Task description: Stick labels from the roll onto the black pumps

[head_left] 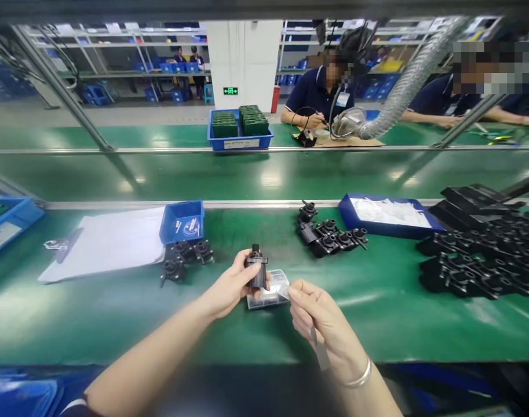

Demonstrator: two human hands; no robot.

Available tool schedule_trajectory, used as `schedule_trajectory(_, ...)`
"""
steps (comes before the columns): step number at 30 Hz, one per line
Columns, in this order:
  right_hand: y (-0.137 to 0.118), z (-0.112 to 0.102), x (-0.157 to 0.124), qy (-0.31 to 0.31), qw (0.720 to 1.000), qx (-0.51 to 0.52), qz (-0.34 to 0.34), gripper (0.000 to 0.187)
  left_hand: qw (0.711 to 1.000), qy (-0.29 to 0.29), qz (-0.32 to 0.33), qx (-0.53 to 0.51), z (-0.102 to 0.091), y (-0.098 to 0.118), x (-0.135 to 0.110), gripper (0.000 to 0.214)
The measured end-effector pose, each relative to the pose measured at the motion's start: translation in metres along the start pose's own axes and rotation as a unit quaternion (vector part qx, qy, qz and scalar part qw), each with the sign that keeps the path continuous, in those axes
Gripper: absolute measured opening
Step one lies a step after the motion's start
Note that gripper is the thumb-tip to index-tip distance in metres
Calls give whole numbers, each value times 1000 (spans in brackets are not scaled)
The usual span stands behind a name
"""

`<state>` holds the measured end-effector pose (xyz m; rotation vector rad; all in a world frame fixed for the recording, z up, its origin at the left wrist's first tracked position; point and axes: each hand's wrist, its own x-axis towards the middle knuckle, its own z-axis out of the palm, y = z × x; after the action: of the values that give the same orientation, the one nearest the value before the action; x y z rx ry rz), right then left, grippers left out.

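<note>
My left hand (239, 279) is closed around a small black pump (256, 273), held upright with its round spout at the top and my thumb across its front. To its right, my right hand (314, 307) pinches a small clear piece (283, 288) between thumb and fingertips. A thin grey strip (320, 352) hangs out below the same hand; whether it joins the clear piece is hidden by the fingers. Beneath both hands lies a clear compartment box (268, 301) on the green bench, partly covered by the pump and my fingers.
Black pumps stand in groups at left (174, 269), centre right (329, 243) and far right (473, 272). Behind are a small blue bin (162, 223), white papers (112, 246) and a blue tray (350, 217) of white pieces. A metal rail (264, 204) crosses the bench; co-workers sit opposite.
</note>
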<state>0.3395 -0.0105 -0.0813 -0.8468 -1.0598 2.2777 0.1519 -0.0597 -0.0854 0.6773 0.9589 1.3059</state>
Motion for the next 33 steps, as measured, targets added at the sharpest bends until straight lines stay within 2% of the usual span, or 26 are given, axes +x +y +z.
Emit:
schedule_trajectory(3,-2,7,8,-15,1000,-22,9,28,999,-38,8,5,-8,-5,-1,48)
schedule_trajectory(8,-4,18,17,-21,998,-56,16,30,999,-54,0,8,-13,-9,-4,46)
schedule_trajectory(20,1,30,28,-23,998,-54,21,32,999,-36,-6,-10,-11,-10,-10,51)
schedule_trajectory(33,3,32,28,-14,999,-42,20,33,999,-32,-8,-10,-10,-15,-10,46)
